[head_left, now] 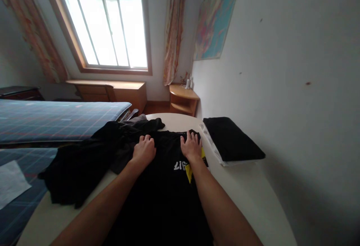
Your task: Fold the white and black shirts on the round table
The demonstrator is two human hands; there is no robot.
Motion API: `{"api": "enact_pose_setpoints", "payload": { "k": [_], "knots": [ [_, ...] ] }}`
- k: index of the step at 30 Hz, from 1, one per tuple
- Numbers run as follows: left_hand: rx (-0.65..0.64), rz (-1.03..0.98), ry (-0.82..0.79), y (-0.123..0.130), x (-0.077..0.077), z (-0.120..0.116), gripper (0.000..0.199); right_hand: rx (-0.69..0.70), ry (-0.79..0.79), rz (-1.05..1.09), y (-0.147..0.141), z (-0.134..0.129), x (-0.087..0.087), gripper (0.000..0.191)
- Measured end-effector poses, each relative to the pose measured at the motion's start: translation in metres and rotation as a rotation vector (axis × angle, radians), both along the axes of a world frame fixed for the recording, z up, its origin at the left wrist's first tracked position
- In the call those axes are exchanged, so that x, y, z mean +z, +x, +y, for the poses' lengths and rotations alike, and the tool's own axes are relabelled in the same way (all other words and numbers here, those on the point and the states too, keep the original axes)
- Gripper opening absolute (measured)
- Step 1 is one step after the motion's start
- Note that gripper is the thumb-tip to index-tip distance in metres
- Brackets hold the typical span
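Observation:
A black T-shirt (165, 193) lies spread over the table in front of me, its collar end away from me. White lettering and a yellow patch show on it, the lettering upside down from here. My left hand (144, 149) is on its far left part, fingers curled in and closed on the cloth; the fingertips are hidden. On the far right part, my right hand (191, 146) rests flat with its fingers spread. To the left, a heap of dark clothes (84, 159) lies loosely against the shirt and hangs toward the table's edge.
A round white table (239, 189) carries the clothes. On its right side sits a folded black garment (233, 139) over something white. Beds with blue plaid mattresses (62, 120) stand at the left. A wooden desk (126, 88) and corner shelf (184, 94) are at the back.

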State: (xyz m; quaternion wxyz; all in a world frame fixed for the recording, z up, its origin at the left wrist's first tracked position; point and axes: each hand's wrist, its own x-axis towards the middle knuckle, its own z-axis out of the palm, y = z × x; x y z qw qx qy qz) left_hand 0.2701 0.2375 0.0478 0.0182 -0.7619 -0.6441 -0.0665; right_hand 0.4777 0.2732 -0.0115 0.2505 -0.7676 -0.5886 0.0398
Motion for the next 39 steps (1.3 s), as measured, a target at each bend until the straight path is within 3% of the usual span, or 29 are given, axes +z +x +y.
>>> {"api": "enact_pose_setpoints", "payload": {
  "k": [6, 9, 11, 14, 17, 18, 21, 24, 27, 34, 39],
  "knots": [
    [0.004, 0.026, 0.016, 0.0, 0.0, 0.0, 0.031, 0.099, 0.035, 0.054, 0.026, 0.005, 0.013, 0.053],
    [0.001, 0.035, 0.075, 0.005, 0.004, -0.005, 0.035, 0.117, 0.017, 0.017, 0.048, -0.009, 0.019, 0.046],
    [-0.068, 0.001, 0.13, 0.016, 0.01, -0.015, 0.037, 0.132, -0.009, -0.013, 0.063, -0.024, 0.021, 0.041],
    [-0.397, -0.125, 0.074, 0.041, 0.021, -0.046, 0.031, 0.144, -0.068, -0.052, 0.079, -0.047, 0.022, 0.038],
    [-0.988, -0.177, -0.1, 0.07, 0.023, -0.094, 0.028, 0.126, -0.135, -0.08, 0.084, -0.058, 0.024, 0.033],
    [-1.133, -0.159, -0.09, 0.078, 0.02, -0.11, 0.027, 0.113, -0.158, -0.087, 0.084, -0.059, 0.025, 0.03],
    [-1.307, -0.078, 0.081, 0.096, 0.005, -0.148, 0.024, 0.067, -0.219, -0.103, 0.08, -0.058, 0.028, 0.026],
    [-1.365, -0.036, 0.225, 0.107, -0.012, -0.166, 0.019, 0.05, -0.243, -0.119, 0.076, -0.056, 0.03, 0.027],
    [-1.42, -0.027, 0.326, 0.117, -0.023, -0.168, 0.01, 0.068, -0.237, -0.138, 0.074, -0.056, 0.033, 0.024],
    [-1.525, -0.062, 0.432, 0.141, -0.029, -0.166, 0.019, 0.094, -0.233, -0.234, 0.075, -0.059, 0.043, 0.023],
    [-1.51, -0.115, 0.445, 0.169, -0.036, -0.171, 0.022, 0.068, -0.209, -0.363, 0.074, -0.067, 0.05, 0.04]
  ]
}}
